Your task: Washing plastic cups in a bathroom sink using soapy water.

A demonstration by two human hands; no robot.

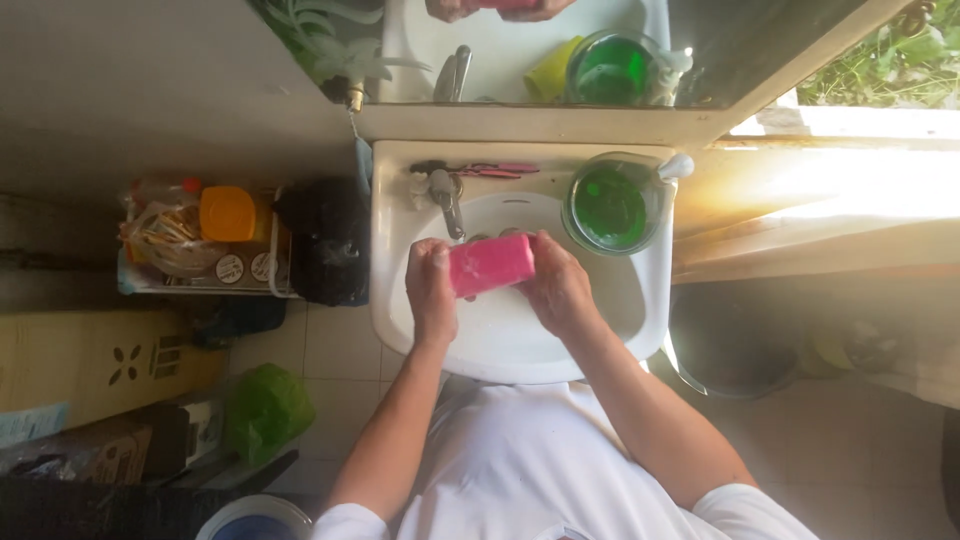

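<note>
The person wears a plain white short-sleeved shirt. Both forearms are bare below the sleeves. No rings or watch show near the hands.

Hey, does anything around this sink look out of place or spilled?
Nothing spilled. Both hands, left hand and right hand, hold a pink soap bar over the white sink; the green tub sits on its rim.

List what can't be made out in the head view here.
- Sink drain: hidden by the pink bar and both hands.
- Left hand and right hand fingertips: tucked behind the bar.
- Green jar contents: only green colour shows.
- Items beside the tap: too small to identify.
- Shelf packages: blurred, shadowed.
- Bucket: cut by the bottom edge.
</note>
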